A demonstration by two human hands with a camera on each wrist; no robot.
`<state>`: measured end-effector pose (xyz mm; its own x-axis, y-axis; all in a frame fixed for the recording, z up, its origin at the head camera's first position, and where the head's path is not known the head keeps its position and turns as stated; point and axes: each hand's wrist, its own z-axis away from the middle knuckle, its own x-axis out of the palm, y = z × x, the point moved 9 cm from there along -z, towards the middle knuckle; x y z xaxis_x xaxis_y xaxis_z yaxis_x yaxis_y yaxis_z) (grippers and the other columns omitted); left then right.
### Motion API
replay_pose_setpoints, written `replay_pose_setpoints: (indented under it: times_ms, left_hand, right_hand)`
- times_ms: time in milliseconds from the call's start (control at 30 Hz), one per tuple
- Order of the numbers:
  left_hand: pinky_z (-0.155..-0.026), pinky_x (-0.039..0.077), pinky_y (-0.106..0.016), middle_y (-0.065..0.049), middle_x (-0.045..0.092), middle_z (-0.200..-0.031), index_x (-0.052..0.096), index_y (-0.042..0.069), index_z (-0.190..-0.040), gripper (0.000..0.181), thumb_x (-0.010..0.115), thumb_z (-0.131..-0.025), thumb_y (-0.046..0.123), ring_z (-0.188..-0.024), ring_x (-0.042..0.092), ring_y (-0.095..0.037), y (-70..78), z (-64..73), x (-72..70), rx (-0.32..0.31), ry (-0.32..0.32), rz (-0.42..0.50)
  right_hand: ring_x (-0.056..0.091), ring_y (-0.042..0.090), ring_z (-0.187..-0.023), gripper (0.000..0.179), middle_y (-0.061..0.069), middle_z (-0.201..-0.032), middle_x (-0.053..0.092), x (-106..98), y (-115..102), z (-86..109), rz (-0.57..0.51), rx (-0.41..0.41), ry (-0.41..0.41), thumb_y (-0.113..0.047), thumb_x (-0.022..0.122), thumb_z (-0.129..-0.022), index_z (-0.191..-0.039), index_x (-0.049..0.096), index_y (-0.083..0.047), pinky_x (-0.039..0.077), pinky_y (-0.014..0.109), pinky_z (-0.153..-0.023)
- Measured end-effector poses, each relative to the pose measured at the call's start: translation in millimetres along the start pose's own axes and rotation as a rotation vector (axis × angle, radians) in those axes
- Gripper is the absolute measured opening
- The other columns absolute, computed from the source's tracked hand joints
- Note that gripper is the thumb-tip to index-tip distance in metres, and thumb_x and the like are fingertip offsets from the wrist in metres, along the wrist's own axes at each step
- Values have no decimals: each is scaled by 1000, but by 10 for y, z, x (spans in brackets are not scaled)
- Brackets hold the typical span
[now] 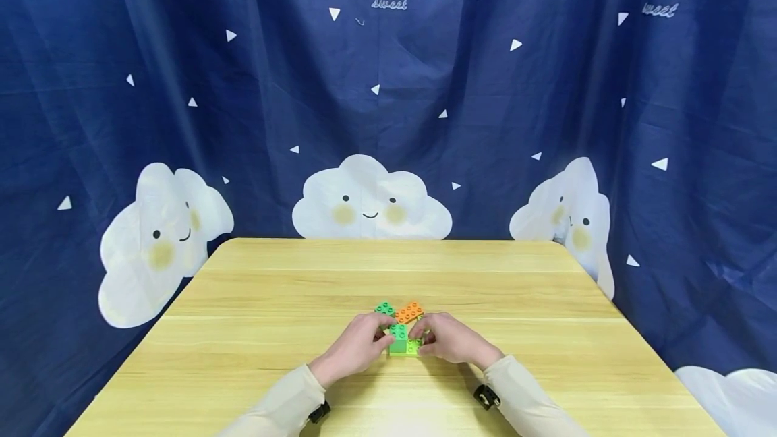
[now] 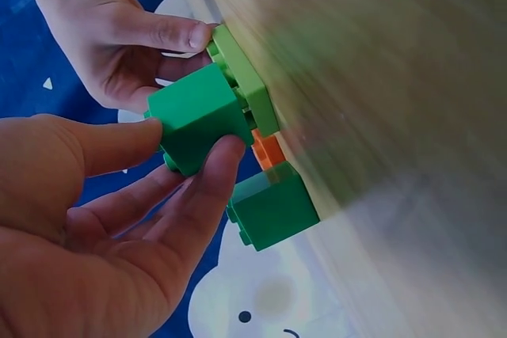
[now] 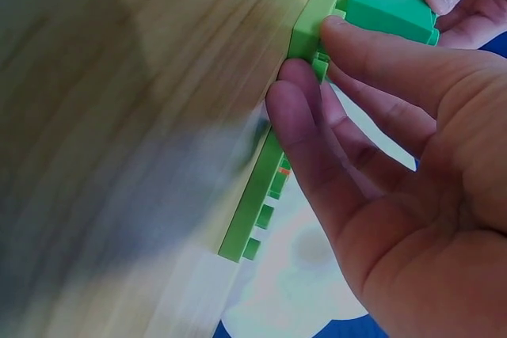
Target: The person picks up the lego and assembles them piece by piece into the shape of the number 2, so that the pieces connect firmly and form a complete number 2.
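Observation:
My left hand [image 1: 359, 344] pinches a green toy building brick [image 2: 198, 112] between thumb and fingers. Its underside is right at the studs of a lime-green flat brick [image 2: 252, 85], over one end of it. Thumb and fingers of my right hand [image 3: 412, 124] grip the other end of that lime brick, which lies low at the table surface. Behind the hands is an orange flat studded brick [image 1: 409, 312], with a second green brick [image 1: 385, 308] left of it. Another lime-green flat brick [image 3: 252, 203] shows past my right fingertips in the right wrist view, partly hidden by them.
All the bricks are grouped near the middle of a light wooden table [image 1: 273, 295]. A dark blue curtain [image 1: 388, 120] with clouds and triangles hangs behind and around it. Each wrist wears a small black device [image 1: 487, 396] at the sleeve.

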<state>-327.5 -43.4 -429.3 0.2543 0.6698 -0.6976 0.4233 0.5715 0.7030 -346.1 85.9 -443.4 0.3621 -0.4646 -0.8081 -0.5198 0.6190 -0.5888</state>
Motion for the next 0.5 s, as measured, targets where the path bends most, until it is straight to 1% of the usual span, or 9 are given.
replay_pose_setpoints:
  times_ms: [100, 233, 300, 367, 433, 500]
  left_hand:
    - [-69, 54, -20, -16, 71, -118, 63, -6, -130, 36, 68, -97, 8, -82, 65, -9, -14, -5, 10, -2, -1, 6]
    - [-72, 55, -20, -16, 70, -119, 63, -6, -130, 36, 69, -97, 9, -85, 66, -9, -28, -8, 15, -9, -3, 21]
    - [-72, 55, -19, -15, 70, -117, 63, -5, -130, 37, 69, -97, 10, -85, 66, -9, -39, -8, 18, -11, -1, 25]
    - [-72, 55, -19, -14, 70, -116, 63, -5, -131, 38, 69, -97, 12, -85, 66, -10, -54, -8, 19, -14, 0, 29]
    - [-72, 55, -19, -13, 70, -116, 63, -5, -131, 38, 69, -98, 14, -86, 66, -10, -66, -9, 17, -11, 4, 31]
    - [-73, 55, -20, -13, 70, -116, 63, -4, -131, 38, 68, -99, 15, -87, 66, -10, -81, -11, 13, -7, 8, 37]
  right_hand:
    - [68, 9, -87, 28, 9, -115, 73, 1, 5, 5, -3, 1, -6, -2, 78, -87, -114, 73, -4, 56, 21, -77]
    - [66, 9, -85, 34, 8, -108, 71, -14, 6, 13, -21, -2, -13, -9, 77, -91, -123, 67, -2, 55, 23, -74]
    - [66, 12, -87, 39, 6, -106, 69, -36, -4, 16, -32, -13, -8, -15, 77, -93, -127, 63, -2, 55, 25, -75]
    - [67, 16, -92, 41, 6, -107, 67, -60, -13, 17, -52, -27, 2, -21, 75, -95, -129, 61, -4, 56, 26, -78]
    - [67, 18, -98, 39, 7, -111, 66, -85, -26, 15, -78, -41, 16, -26, 73, -97, -129, 60, -6, 57, 27, -82]
    - [66, 19, -102, 37, 6, -115, 66, -99, -39, 9, -102, -51, 30, -31, 69, -100, -128, 60, -9, 57, 28, -84]
